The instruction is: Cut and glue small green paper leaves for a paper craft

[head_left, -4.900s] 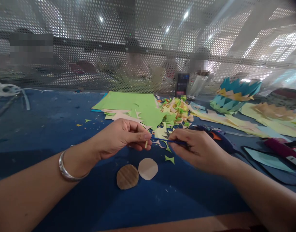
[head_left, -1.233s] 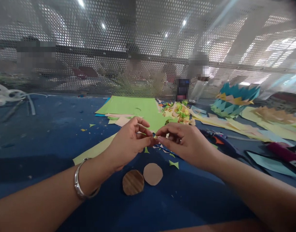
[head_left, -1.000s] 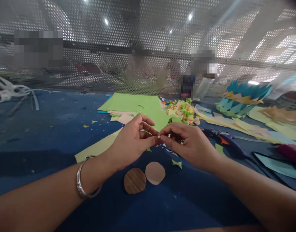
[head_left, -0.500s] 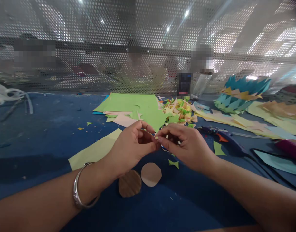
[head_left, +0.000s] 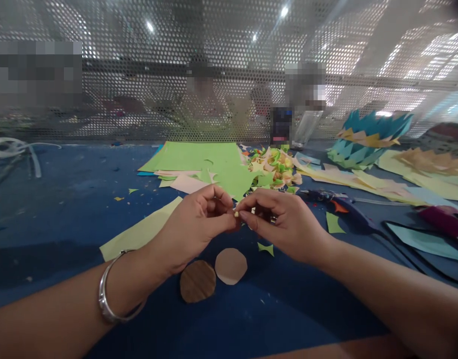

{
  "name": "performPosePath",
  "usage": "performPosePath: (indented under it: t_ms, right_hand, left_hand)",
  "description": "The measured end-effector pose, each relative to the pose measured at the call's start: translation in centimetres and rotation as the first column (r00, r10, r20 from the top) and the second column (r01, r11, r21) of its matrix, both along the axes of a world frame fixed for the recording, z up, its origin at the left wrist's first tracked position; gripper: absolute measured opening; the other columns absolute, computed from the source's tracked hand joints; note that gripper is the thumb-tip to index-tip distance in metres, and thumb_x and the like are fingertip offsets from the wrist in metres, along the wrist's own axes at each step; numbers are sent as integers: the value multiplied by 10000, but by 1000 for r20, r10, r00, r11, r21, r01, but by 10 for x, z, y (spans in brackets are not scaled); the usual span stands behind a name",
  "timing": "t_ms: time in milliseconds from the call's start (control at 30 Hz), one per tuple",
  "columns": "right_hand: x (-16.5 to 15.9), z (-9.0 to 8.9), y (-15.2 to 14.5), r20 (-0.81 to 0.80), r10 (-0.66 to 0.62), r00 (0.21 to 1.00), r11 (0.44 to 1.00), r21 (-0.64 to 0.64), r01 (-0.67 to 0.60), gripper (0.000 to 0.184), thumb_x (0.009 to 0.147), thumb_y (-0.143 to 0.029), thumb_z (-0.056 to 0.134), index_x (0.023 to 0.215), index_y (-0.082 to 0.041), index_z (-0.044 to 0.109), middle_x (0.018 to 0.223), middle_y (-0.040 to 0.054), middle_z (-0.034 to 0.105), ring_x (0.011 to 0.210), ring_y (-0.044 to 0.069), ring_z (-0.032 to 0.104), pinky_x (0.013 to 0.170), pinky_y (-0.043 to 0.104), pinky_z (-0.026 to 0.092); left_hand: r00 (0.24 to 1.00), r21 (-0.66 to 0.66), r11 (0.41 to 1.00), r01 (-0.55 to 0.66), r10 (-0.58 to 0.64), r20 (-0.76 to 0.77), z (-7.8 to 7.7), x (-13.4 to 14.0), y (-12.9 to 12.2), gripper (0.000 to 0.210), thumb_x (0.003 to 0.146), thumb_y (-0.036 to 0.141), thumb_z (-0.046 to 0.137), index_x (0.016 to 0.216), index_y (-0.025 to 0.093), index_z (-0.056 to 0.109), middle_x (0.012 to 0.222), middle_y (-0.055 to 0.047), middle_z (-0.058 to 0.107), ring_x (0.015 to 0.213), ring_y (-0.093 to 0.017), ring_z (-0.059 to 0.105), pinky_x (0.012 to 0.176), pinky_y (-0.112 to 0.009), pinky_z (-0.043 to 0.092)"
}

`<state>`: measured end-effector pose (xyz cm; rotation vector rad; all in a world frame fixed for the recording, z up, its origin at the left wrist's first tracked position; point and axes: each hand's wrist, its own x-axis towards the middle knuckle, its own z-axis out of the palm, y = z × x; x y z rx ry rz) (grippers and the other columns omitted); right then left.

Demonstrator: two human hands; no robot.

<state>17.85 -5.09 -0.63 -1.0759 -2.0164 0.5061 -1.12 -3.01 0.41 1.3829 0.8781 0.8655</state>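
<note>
My left hand (head_left: 202,222) and my right hand (head_left: 283,224) meet fingertip to fingertip above the blue table. Between them is a tiny pale-yellow piece (head_left: 236,214), mostly covered by the fingers; its kind is too small to make out. Both hands are closed in a pinch around it. Below the hands lie two round cutouts side by side, a brown corrugated cardboard disc (head_left: 198,281) and a pale pinkish paper disc (head_left: 231,267). A pale-yellow paper sheet (head_left: 142,232) lies partly behind my left wrist.
Green paper sheets (head_left: 199,154) are stacked beyond the hands, beside a heap of paper scraps (head_left: 275,167). To the right lie a glue gun (head_left: 354,214) with its cord, paper strips (head_left: 337,182) and a zigzag-edged paper crown (head_left: 369,139). A perforated metal screen (head_left: 139,89) stands behind.
The whole view has shifted slightly, so most things appear a little further left. Both hands keep the same pinch on the tiny piece, with barely any finger movement. The discs have not moved.
</note>
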Motion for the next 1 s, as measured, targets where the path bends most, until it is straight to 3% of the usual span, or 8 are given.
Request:
performPosePath:
  t_ms: [200,533,733,900,1000]
  right_hand:
    - [-1,1,0,-3,8,1000,997,72,-8,90,874,-137,595,824,-170,662,734,-12,604,613,83,526,580,210,419]
    - [-4,-1,0,-57,-18,998,996,84,23,77,872,-156,610,818,-169,664,704,-21,589,588,77,506,561,210,408]
    - [-3,-4,-1,-99,-55,994,995,79,63,76,875,-183,613,813,-179,656,727,-11,593,600,88,504,559,220,406]
    - [-4,-5,-2,-98,-66,993,995,63,73,73,877,-198,611,827,-179,660,725,-5,591,602,97,499,548,225,391]
    - [-4,-5,-2,-99,-71,993,996,54,76,70,881,-200,609,834,-179,658,730,-4,590,611,102,502,560,230,395]
  left_hand:
    - [1000,-2,1000,-6,6,-31,0,2,-2,178,726,111,711,793,192,567,689,38,623,654,-107,606,672,-237,492]
    - [998,18,1000,-6,7,-68,-5,0,-2,88,739,150,720,769,192,649,714,7,656,690,-130,613,697,-260,494]
    - [982,184,982,-32,65,-176,-1,-1,-4,43,741,185,729,754,210,696,705,-15,684,670,-167,619,641,-276,483]
    - [933,409,912,-21,165,-320,-1,-3,-4,48,808,262,697,801,221,721,737,-16,710,689,-181,631,619,-276,456]
    - [935,425,905,-4,154,-320,-1,-4,-4,65,830,246,667,791,226,715,726,-9,698,698,-178,625,628,-276,454]
